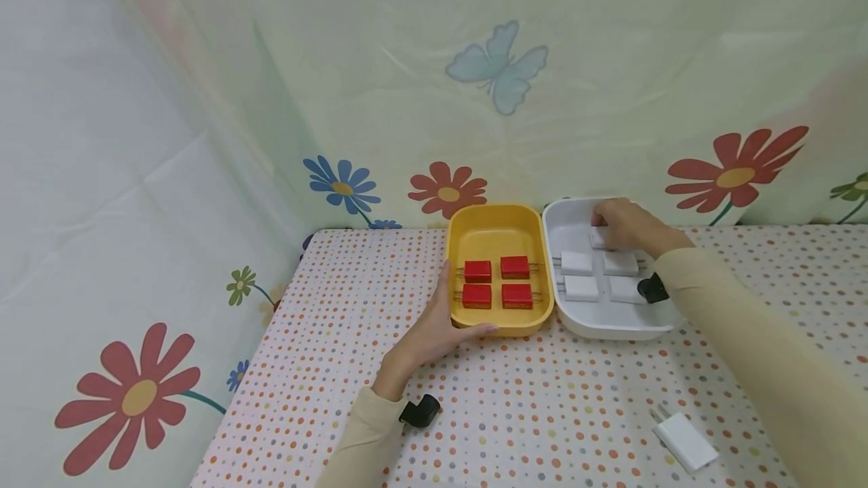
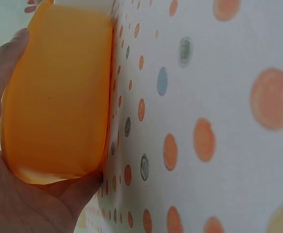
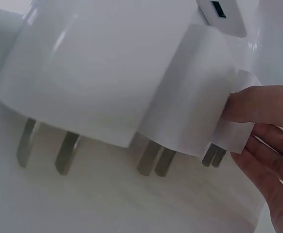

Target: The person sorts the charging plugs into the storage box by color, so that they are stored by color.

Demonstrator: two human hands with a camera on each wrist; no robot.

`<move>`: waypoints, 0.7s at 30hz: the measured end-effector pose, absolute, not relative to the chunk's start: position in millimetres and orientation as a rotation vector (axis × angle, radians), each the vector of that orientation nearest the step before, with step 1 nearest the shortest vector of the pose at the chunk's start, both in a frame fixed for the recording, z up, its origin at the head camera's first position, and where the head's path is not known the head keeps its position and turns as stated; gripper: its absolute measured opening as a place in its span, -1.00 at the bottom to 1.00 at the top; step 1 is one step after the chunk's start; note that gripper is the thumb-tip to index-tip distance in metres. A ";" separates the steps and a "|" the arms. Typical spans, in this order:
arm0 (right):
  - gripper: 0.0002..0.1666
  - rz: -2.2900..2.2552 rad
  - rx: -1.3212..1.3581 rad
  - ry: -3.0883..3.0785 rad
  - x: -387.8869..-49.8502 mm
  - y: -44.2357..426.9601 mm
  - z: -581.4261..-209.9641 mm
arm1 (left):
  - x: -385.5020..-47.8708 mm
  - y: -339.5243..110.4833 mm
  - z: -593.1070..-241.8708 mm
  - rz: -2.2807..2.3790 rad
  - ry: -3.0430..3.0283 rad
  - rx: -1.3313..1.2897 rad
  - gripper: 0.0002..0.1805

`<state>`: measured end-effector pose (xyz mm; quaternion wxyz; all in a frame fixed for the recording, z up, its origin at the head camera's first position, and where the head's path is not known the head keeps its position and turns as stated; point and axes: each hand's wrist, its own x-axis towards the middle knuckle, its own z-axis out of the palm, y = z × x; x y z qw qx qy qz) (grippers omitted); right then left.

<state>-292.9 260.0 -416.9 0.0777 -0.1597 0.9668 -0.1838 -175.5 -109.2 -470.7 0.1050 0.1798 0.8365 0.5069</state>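
In the head view my right hand [image 1: 627,224] reaches into the back of the white tray [image 1: 620,331]. It pinches a white plug charger [image 1: 598,238]; the right wrist view shows the thumb on one face of this charger [image 3: 234,133] and fingers behind it. Several other white chargers [image 1: 576,263] lie in rows in that tray, metal prongs pointing sideways. My left hand [image 1: 434,326] rests against the near left corner of the yellow tray [image 1: 500,328], fingers straight along its side and thumb along its front. Several red plug chargers [image 1: 517,295] lie inside.
One more white charger [image 1: 685,440] lies on the dotted tablecloth [image 1: 536,413] at the near right, prongs pointing away. The two trays stand side by side near a flowered curtain [image 1: 380,81] behind the table.
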 end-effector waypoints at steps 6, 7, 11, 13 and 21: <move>-0.70 -0.555 -0.461 2.907 -294.4 261.7 -421.2 | -177.7 -110.1 -471.3 1.487 2.471 0.556 0.40; -0.70 -0.547 -0.470 2.915 -294.4 262.5 -421.1 | -177.5 -109.9 -471.0 1.488 2.471 0.550 0.41; -0.71 -0.517 -0.514 2.938 -294.0 265.5 -418.9 | -177.4 -109.3 -470.1 1.500 2.465 0.534 0.43; -0.71 -0.519 -0.519 2.936 -293.4 266.5 -417.8 | -177.3 -109.4 -470.0 1.497 2.466 0.529 0.43; -0.67 -0.535 -0.493 2.927 -288.8 266.7 -418.0 | -176.9 -109.4 -471.6 1.473 2.482 0.548 0.41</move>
